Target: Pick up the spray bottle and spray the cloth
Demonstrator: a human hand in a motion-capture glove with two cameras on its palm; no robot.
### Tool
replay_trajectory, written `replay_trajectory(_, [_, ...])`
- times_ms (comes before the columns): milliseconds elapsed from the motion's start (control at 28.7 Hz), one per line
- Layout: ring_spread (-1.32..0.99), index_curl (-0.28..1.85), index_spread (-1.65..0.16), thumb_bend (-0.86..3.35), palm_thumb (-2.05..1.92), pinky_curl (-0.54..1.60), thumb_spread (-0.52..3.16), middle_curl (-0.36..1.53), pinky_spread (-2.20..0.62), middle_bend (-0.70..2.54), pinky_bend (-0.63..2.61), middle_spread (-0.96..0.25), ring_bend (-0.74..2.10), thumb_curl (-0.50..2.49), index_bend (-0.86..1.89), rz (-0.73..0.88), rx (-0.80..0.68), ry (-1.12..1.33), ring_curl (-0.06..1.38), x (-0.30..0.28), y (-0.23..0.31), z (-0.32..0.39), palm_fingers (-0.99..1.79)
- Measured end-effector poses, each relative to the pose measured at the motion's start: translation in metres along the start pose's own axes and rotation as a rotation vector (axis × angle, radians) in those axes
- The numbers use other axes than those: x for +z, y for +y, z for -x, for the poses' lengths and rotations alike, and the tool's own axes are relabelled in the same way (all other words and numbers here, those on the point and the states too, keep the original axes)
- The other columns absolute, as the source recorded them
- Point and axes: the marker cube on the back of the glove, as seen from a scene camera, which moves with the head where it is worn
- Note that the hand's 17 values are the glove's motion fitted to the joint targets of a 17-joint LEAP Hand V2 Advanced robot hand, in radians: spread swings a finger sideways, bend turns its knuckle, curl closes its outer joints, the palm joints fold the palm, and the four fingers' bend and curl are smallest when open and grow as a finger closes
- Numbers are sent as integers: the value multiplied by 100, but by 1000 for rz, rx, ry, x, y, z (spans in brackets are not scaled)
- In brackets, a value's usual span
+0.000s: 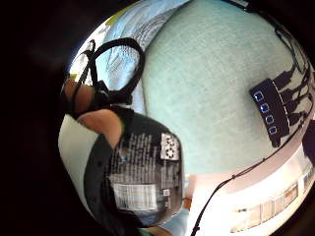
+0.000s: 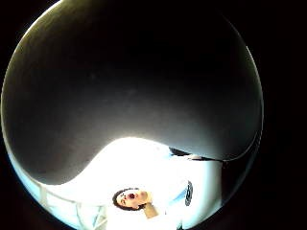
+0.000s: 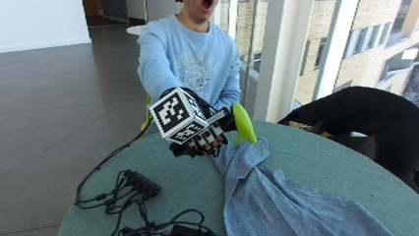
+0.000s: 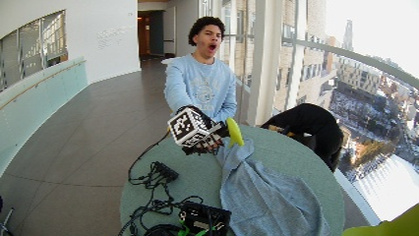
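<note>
The gloved right hand (image 3: 199,137) is lifted above the table (image 3: 314,157), fingers curled round the bottle (image 3: 241,124); its dark labelled body (image 1: 142,177) fills the palm. The cloth (image 3: 275,196) lies just beside, one end raised.

A round green table (image 3: 327,162) has a black box with plugs (image 3: 142,182) and a bunch of black wires (image 3: 164,221) lying on it near its edge, a black coat (image 3: 367,115) sits at the far side, and big windows (image 3: 367,44) stand behind.
</note>
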Motion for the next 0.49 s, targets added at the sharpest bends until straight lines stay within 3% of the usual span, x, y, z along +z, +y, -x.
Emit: replay_trajectory(487, [-6,48,-21,-3,90,33,86,48,15,38,18,-10,43,58,17,-45,-92,-45,40,12,3,14,116])
